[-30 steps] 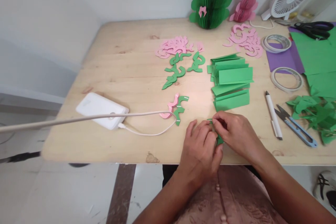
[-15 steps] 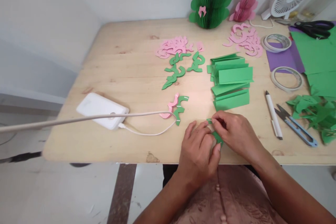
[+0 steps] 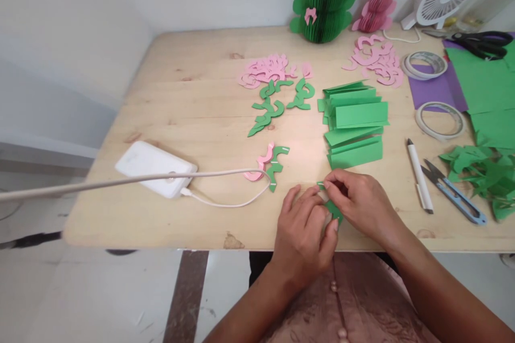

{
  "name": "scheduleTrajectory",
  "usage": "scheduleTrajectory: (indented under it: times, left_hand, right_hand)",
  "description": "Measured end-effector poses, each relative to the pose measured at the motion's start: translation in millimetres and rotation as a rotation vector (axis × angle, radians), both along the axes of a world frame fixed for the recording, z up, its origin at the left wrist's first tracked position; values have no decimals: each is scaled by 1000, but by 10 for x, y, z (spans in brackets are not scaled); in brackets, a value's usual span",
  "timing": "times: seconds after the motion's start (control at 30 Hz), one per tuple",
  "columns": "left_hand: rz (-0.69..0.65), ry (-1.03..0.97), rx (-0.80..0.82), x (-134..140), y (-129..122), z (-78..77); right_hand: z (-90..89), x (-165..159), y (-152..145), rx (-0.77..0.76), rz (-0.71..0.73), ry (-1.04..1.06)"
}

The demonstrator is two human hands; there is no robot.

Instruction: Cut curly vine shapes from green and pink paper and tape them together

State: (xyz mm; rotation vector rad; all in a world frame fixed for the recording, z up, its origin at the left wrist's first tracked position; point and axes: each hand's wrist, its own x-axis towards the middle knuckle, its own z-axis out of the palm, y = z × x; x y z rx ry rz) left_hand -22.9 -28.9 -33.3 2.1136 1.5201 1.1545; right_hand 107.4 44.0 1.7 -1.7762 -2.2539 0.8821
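Near the table's front edge, a curvy green paper cutout (image 3: 333,211) lies partly hidden under my two hands. My left hand (image 3: 302,228) holds it down with bent fingers, the thumb by its lower end. My right hand (image 3: 358,201) pinches thumb and fingers together at its upper end, where a small white strip shows. Just left of my hands is another green cutout (image 3: 274,169) with white strips on it, against a curvy pink cutout (image 3: 254,174). Folded green paper strips (image 3: 361,116) stand in a row beyond my right hand.
A white power bank (image 3: 155,168) with a cable lies left. Pink cutouts (image 3: 265,71) and green cutouts (image 3: 269,115) lie farther back. On the right are a pen (image 3: 419,177), thread snips (image 3: 454,191), tape rolls (image 3: 440,120), green scraps (image 3: 488,177) and black-handled scissors (image 3: 480,43).
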Motion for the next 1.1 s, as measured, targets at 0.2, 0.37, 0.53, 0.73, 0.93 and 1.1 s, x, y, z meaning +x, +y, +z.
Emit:
scheduleTrajectory:
  times: [0.2, 0.37, 0.53, 0.73, 0.93, 1.1]
  left_hand:
    - [4, -10, -7, -2, -12, -10]
    - [5, -17, -7, 0, -10, -5]
    - [-1, -31, 7, -1, -7, -5]
    - [7, -22, -3, -3, -9, -2]
    - [7, -23, -12, -6, -7, 6]
    - [9, -23, -8, -6, -5, 9]
  right_hand:
    - [-3, -10, 3, 4, 16, -23]
    - [4, -23, 1, 1, 14, -61]
    - [10, -33, -7, 12, 14, -75]
    - [3, -29, -3, 25, 23, -80]
    - [19, -48, -1, 19, 12, -103]
    - [9, -50, 2, 13, 12, -105]
